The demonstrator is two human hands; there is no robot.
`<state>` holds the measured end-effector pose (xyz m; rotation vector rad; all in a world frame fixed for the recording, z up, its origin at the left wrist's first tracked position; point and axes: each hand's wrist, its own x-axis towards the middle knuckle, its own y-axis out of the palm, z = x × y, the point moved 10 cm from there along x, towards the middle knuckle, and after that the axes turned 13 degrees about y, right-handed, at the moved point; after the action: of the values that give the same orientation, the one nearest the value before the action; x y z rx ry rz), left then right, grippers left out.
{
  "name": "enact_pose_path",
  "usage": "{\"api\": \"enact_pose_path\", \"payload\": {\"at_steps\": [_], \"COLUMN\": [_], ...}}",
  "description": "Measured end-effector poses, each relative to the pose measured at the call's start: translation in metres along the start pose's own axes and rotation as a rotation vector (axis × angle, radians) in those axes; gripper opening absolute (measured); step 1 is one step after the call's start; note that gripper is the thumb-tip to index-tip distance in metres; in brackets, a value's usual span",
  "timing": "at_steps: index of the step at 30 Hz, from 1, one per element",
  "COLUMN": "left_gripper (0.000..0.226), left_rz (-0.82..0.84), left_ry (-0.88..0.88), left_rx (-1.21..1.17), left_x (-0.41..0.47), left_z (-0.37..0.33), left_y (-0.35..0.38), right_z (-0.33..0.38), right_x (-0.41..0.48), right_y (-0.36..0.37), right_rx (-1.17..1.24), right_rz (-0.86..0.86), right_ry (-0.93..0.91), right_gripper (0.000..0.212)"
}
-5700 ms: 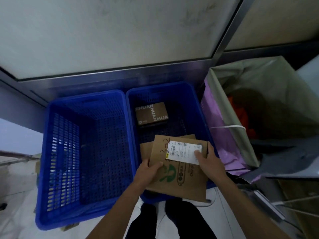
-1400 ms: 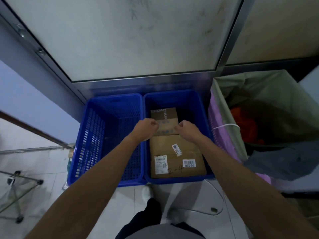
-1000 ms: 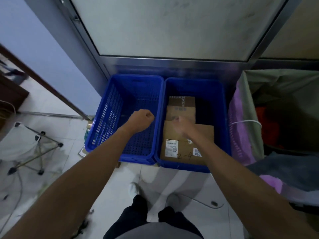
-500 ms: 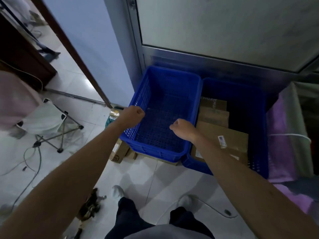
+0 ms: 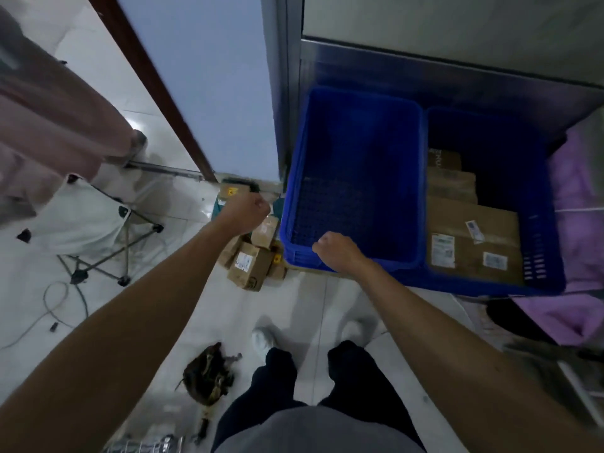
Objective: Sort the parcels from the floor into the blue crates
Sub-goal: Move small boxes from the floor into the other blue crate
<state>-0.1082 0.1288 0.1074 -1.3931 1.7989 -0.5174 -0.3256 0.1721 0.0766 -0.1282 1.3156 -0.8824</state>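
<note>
**Left hand** (image 5: 245, 211): fingers curled into a fist, knuckles up, nothing seen in it. The palm side is hidden. It hangs above the floor parcels.

**Right hand** (image 5: 336, 251): fingers likewise curled under, nothing seen held. It sits over the near rim of the left crate. Whether it touches that rim cannot be told.

**Floor parcels** (image 5: 250, 264): a huddle of brown cartons on the tiles, below the left hand and just left of the right hand, against the left crate's outer corner. The nearest carton bears a white label. Those farther back are partly covered by the left hand and wrist, so their count is unclear. A yellow-marked box (image 5: 229, 191) beyond the left knuckles is blurred.

**Left crate** (image 5: 353, 197): blue, its perforated floor showing, directly beyond the right hand.

**Right crate** (image 5: 541, 256): blue, side by side with the left crate, to the right of the right hand. It holds a large flat carton (image 5: 474, 243) with three labels whose print is unreadable. Beyond that are two smaller boxes (image 5: 452, 186), and the farthest shows only part of some lettering.

**Purple bag** (image 5: 578, 191): right of the right crate, cut off by the picture's edge.

**Folding stool** (image 5: 81, 217): white seat, well to the left of the left hand, with a cable (image 5: 49, 305) on the tiles near it.

**Dark object** (image 5: 209, 374): on the floor under the left forearm, beside a white shoe (image 5: 263, 341). It is too murky to identify.
</note>
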Motion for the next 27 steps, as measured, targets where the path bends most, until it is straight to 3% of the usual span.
{"api": "enact_pose_path", "payload": {"at_steps": [5,12,18,20,22,27], "left_gripper": [0.026,0.032,0.034,0.034,0.034,0.036], "left_rz": [0.064,0.132,0.156,0.138,0.149,0.206], "left_ry": [-0.102,-0.189,-0.255,-0.294,-0.328,-0.400], "left_rx": [-0.013,0.015,-0.061,-0.089,-0.098,-0.215], "left_x": [0.007,0.027,0.052,0.056,0.061,0.065], "left_z": [0.062,0.158,0.246,0.285,0.324,0.424], "left_y": [0.019,0.058,0.118,0.145,0.176,0.261], "right_z": [0.015,0.054,0.056,0.047,0.040,0.032], "right_x": [0.021,0.075,0.160,0.193,0.230,0.320], "right_y": [0.050,0.135,0.207,0.237,0.268,0.340], "right_rx": [0.013,-0.187,-0.163,-0.169,-0.174,-0.163], "right_rz": [0.042,0.223,0.325,0.338,0.337,0.296], "right_ry": [-0.001,-0.104,0.012,0.072,0.098,0.155], "right_gripper": [0.035,0.041,0.030,0.051,0.056,0.032]}}
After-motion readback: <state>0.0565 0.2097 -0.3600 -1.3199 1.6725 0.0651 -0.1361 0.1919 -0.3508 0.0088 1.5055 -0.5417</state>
